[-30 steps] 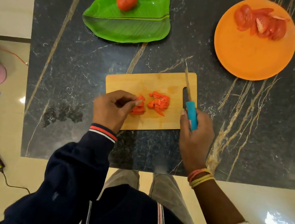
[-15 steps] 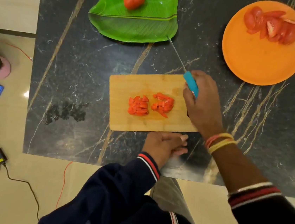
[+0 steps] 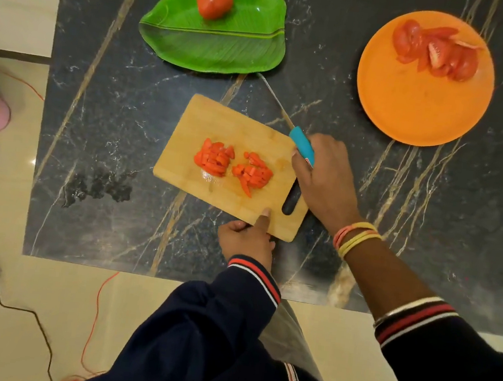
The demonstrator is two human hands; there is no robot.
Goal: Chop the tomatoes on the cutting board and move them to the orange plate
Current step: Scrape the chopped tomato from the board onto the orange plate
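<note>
1. The left hand point(image 3: 246, 240) fingers pinch the cutting board point(image 3: 231, 166) edge at 6 o'clock.
2. The right hand point(image 3: 323, 179) fingers wrap the knife point(image 3: 302, 146).
3. Chopped tomatoes point(image 3: 234, 168) sit mid-board; the orange plate point(image 3: 416, 109) lies at 2 o'clock.

On the dark marble tabletop point(image 3: 127, 113), a rectangular wooden cutting board point(image 3: 194, 127) lies turned at an angle, carrying two small heaps of chopped red tomato pieces point(image 3: 234, 168). The left hand point(image 3: 246, 241) grips the board's near edge, one finger pressed on top, while the right hand point(image 3: 323, 179) clasps a blue-handled knife point(image 3: 302, 144) beside the board's far corner, blade pointing toward the green leaf-shaped plate point(image 3: 213, 45), which bears a whole red tomato point(image 3: 214, 3). Tomato wedges point(image 3: 435, 51) sit on the round orange plate point(image 3: 416, 109), well apart from the board.
</note>
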